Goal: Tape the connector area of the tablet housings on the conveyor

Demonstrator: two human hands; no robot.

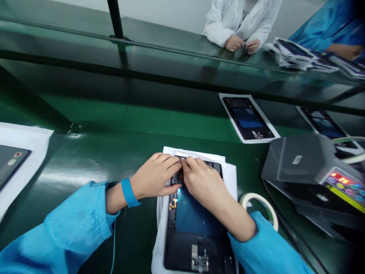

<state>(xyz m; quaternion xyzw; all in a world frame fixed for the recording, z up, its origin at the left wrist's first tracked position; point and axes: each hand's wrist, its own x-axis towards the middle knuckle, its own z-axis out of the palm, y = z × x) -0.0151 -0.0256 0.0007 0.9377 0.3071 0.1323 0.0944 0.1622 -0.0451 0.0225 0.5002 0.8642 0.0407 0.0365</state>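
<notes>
An opened tablet [196, 217] with its inner parts bared lies on white sheets [231, 179] in front of me. My left hand [159, 173] reaches over its far left edge, the fingertips pressed down near the corner and the thumb resting lower on the left side. My right hand [201, 180] comes in from the right, its fingers pinched together at the same spot, against the left fingertips. Whatever lies between the fingertips is hidden or too small to make out. A blue wrist strap [130, 193] circles my left wrist.
To the right sit a roll of masking tape [272, 213] and a grey machine with a lit display [340, 179]. Another opened tablet [248, 118] lies farther back; a dark panel [11, 163] is at left. Beyond the shelf, a person's hands [242, 45] are near stacked sheets [296, 53].
</notes>
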